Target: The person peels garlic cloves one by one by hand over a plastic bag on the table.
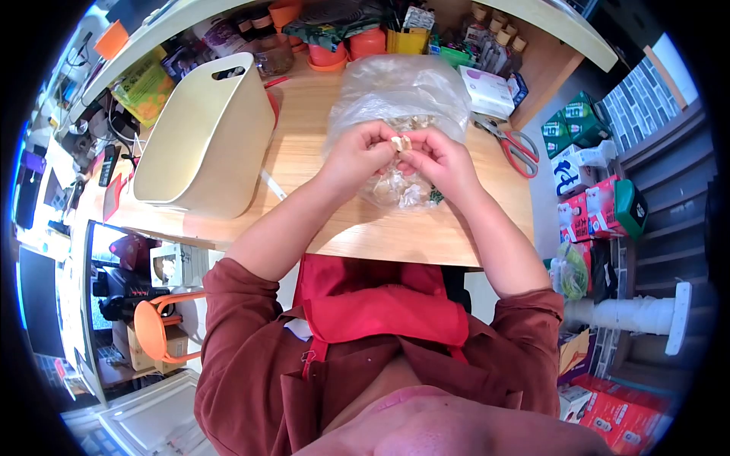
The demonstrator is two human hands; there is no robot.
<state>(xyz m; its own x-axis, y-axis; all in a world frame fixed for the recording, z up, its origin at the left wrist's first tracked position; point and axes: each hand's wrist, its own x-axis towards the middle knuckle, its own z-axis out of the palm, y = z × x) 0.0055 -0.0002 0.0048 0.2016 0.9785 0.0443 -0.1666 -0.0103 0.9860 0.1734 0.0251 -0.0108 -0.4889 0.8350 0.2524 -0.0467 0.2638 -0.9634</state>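
Note:
Above the wooden desk, my left hand (357,159) and my right hand (439,161) meet at the fingertips. Both pinch a small whitish, crinkled piece (400,143); its exact kind is too small to make out. Just behind and beneath them lies a clear plastic bag (403,80), crumpled and spread out. Similar pale, flaky pieces (397,188) lie on or in the bag's near part, partly covered by my hands. A bit of dark green (436,196) shows at the right of these pieces.
A tall cream bin (201,144) stands on the desk at left. Red-handled scissors (518,153) lie at the right edge, near a white box (487,91). Orange pots (327,57) and corked bottles (498,45) line the back. A white strip (272,184) lies beside the bin.

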